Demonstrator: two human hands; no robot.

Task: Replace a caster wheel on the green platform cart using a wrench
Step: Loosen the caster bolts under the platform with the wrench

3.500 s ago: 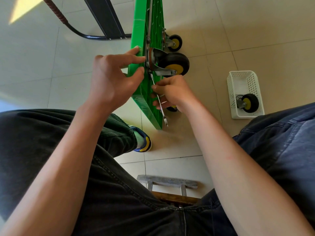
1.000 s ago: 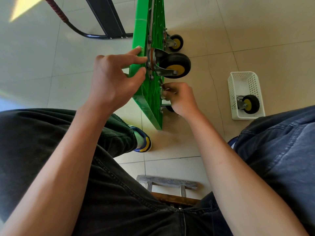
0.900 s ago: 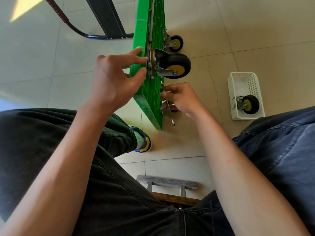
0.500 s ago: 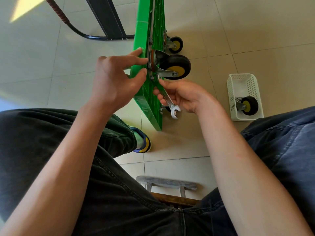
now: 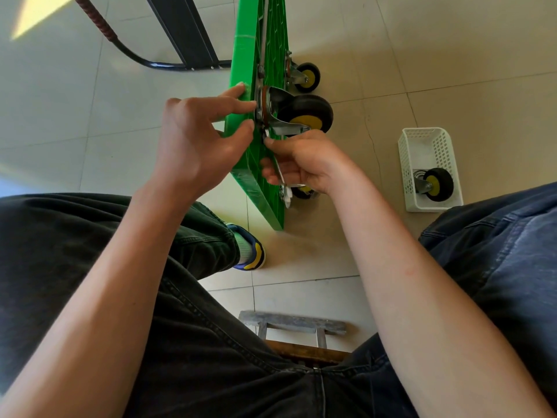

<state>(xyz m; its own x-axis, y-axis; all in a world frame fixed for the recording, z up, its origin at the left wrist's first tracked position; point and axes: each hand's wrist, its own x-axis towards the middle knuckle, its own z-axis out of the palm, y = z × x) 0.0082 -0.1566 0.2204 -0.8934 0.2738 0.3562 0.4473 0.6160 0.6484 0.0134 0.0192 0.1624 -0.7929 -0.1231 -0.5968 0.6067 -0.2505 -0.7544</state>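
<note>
I'm looking at the green cart point(image 5: 259, 164) standing on edge on the floor, black-and-yellow caster point(image 5: 304, 114) sticking out sideways from its underside, silver wrench point(image 5: 281, 176) angling down just below it, spare caster point(image 5: 435, 184) lying apart.

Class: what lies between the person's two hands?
In the head view, the green cart's upturned deck stands edge-on between the left hand and the right hand, which grips the wrench.
</note>
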